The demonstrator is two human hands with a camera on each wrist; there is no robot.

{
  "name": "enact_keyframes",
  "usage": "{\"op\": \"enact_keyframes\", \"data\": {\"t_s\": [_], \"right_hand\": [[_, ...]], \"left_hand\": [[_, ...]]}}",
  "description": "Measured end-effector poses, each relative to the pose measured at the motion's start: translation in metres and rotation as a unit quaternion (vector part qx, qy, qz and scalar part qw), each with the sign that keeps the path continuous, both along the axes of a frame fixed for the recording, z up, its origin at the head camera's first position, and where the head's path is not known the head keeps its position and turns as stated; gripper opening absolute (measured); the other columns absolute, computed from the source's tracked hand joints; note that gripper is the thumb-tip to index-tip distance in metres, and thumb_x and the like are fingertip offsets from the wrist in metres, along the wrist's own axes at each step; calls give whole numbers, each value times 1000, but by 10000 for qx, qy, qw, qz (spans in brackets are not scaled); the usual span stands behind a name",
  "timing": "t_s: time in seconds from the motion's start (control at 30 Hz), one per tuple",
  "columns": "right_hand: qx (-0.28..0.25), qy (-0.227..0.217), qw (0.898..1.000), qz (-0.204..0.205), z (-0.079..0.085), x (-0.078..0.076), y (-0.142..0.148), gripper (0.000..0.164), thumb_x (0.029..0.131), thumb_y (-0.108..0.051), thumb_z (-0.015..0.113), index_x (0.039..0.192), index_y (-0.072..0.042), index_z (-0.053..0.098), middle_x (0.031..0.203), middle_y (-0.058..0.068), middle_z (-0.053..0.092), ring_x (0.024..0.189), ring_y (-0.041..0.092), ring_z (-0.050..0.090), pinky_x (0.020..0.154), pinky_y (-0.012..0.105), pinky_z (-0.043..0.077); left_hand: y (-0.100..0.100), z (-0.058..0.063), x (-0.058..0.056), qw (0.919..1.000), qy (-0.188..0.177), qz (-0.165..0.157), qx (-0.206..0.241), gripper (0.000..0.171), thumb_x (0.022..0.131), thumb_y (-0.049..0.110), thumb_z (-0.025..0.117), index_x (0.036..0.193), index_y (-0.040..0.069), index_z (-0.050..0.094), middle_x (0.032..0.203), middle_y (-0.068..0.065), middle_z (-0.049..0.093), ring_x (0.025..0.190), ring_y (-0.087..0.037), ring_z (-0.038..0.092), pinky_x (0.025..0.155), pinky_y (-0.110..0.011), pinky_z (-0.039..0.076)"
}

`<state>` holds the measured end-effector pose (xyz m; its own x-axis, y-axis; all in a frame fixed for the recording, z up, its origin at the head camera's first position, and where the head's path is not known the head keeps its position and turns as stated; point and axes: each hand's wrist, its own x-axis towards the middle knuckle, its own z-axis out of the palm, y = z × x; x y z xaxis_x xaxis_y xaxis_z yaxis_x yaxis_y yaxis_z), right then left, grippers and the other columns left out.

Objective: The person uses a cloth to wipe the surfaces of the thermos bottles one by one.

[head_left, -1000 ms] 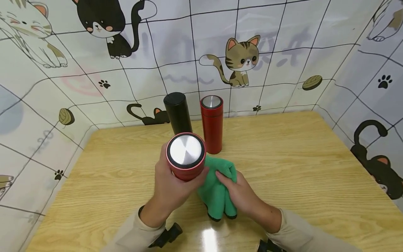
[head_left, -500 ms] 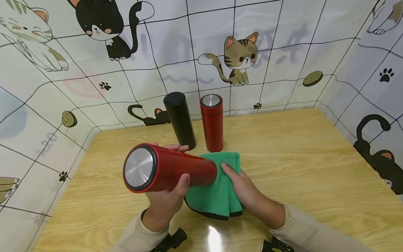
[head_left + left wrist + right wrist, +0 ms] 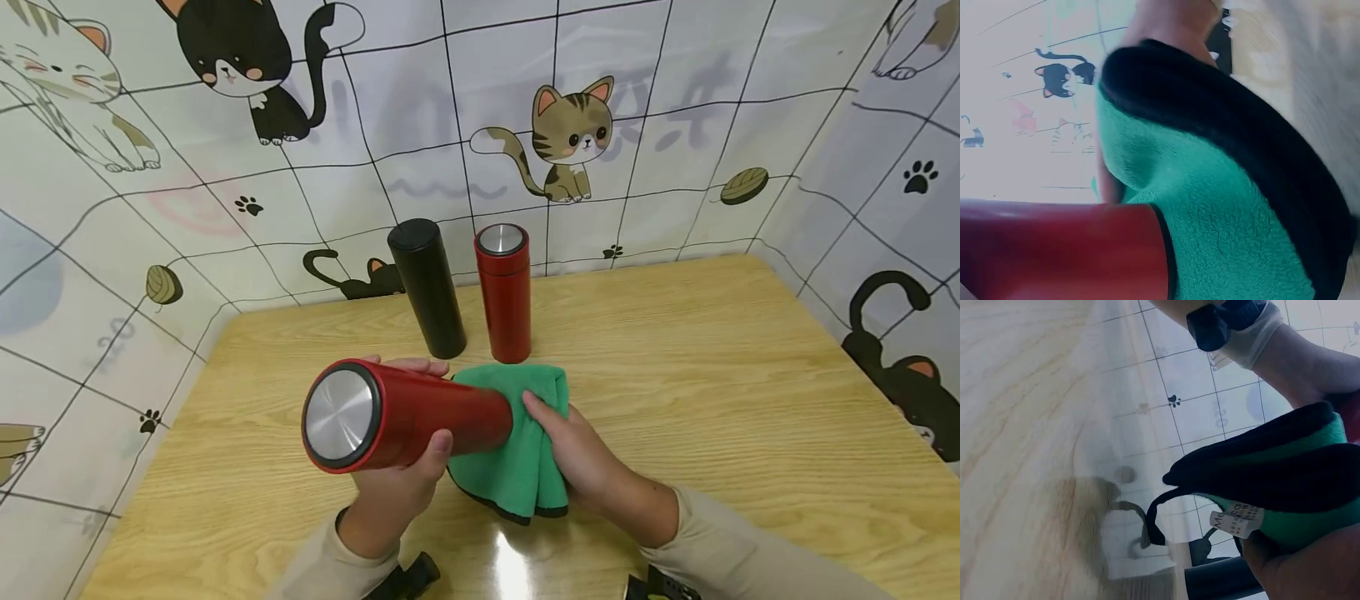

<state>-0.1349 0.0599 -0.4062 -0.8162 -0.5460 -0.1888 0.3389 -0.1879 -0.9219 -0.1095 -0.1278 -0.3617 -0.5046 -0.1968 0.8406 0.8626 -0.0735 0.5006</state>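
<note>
My left hand (image 3: 397, 492) grips a red thermos (image 3: 442, 412) tilted on its side, its silver lid (image 3: 342, 414) facing left toward me. The thumb lies along the near side and the fingers reach round the far side. Against the thermos's base, my right hand (image 3: 588, 454) holds a folded green cloth (image 3: 517, 475) with black edging, thumb on top. In the left wrist view the cloth (image 3: 1197, 206) covers the base end of the thermos (image 3: 1066, 250). A white label (image 3: 1238, 519) hangs from the cloth in the right wrist view.
Behind the hands, a black thermos (image 3: 429, 292) and a second red thermos (image 3: 505, 296) stand upright on the wooden table (image 3: 675, 358). A wall sheet (image 3: 420, 100) printed with cats rises at the back and sides. Dark wrist gear (image 3: 408, 577) sits under the left sleeve.
The left hand has tipped the red thermos from upright-looking to lying sideways, lid to the left. Its base has come onto the cloth; over the last half second both shifted only slightly.
</note>
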Motion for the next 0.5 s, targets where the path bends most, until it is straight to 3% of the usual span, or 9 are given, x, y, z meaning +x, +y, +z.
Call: {"op": "enact_keyframes", "data": {"t_s": [0.13,0.27,0.4,0.5], "right_hand": [[219,-6,9997,-63,0,-2,1,52,106,-47,40,137,-5,43,120,0,64,111,12,64,97,32,52],[639,69,9973,-351,4,-3,2,51,105,-48,43,132,-5,47,117,1,64,109,11,62,98,28,49],[703,77,9958,-582,7,-5,3,48,105,-45,44,129,-4,50,111,0,64,107,11,62,97,28,48],[627,93,9954,-717,11,-6,6,46,105,-45,44,128,-5,50,109,-1,64,105,10,63,96,27,50]], "left_hand": [[-7,-1,-8,9999,-104,124,-30,67,85,21,78,130,-11,41,116,-14,67,105,-26,70,95,-35,57],[-25,2,-20,9976,-508,459,130,60,82,18,80,125,-8,47,111,-17,67,100,-28,71,93,-35,58],[-49,-1,-37,9888,-1173,921,8,62,78,3,76,132,-2,45,113,-15,65,101,-28,70,91,-32,58],[-67,-7,-53,9768,-1704,1280,-218,68,78,-4,73,137,4,41,120,-9,61,108,-25,65,91,-28,57]]}}
